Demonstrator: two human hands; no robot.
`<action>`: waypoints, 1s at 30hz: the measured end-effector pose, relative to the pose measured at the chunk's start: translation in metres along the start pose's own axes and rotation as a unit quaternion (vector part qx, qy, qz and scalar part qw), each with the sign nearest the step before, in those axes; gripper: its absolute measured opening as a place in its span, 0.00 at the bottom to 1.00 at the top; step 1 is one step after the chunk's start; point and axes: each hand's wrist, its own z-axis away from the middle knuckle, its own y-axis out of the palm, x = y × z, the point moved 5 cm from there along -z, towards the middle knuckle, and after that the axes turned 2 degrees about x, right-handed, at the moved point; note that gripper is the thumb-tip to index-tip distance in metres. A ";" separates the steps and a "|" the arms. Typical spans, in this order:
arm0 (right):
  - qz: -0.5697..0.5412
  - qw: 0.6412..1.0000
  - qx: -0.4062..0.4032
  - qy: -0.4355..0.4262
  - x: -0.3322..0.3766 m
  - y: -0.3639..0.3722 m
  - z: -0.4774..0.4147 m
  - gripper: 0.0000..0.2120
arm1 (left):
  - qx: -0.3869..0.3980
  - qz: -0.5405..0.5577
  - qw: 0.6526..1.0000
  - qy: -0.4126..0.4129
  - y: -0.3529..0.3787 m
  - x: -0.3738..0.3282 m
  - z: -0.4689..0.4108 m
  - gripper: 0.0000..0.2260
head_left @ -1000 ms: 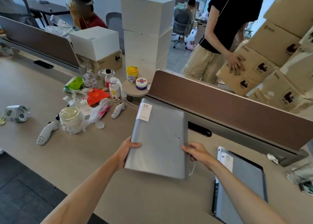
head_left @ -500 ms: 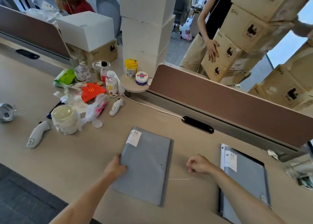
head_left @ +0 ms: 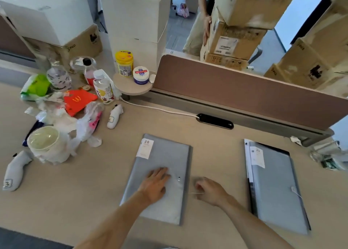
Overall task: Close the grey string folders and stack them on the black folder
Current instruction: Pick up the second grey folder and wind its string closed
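Observation:
A grey string folder (head_left: 169, 154) lies flat on the desk in front of me, white label at its far left corner. My left hand (head_left: 156, 182) rests palm down on its cover, just left of the small metal button (head_left: 179, 178). My right hand (head_left: 211, 190) is curled beside the folder's right edge, pinching its thin white string (head_left: 194, 193). To the right, another grey string folder (head_left: 276, 188) lies on top of the black folder (head_left: 253, 192), whose dark edge shows along the left and far sides.
Left of the folders sits clutter: a wrapped white bowl (head_left: 45, 145), plastic bags, bottles (head_left: 103, 86), two white controllers (head_left: 114, 116). A brown desk divider (head_left: 244, 90) runs behind, with a black cable port (head_left: 216, 121). A person holds cardboard boxes (head_left: 231, 39) beyond it.
The grey folder went from being held up in both hands to lying flat on the desk. My left hand slid onto its cover; my right hand took the string beside it.

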 end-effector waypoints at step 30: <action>-0.217 0.974 0.059 0.016 -0.002 -0.032 0.007 0.07 | -0.034 -0.076 0.991 0.104 0.001 -0.005 -0.006 0.33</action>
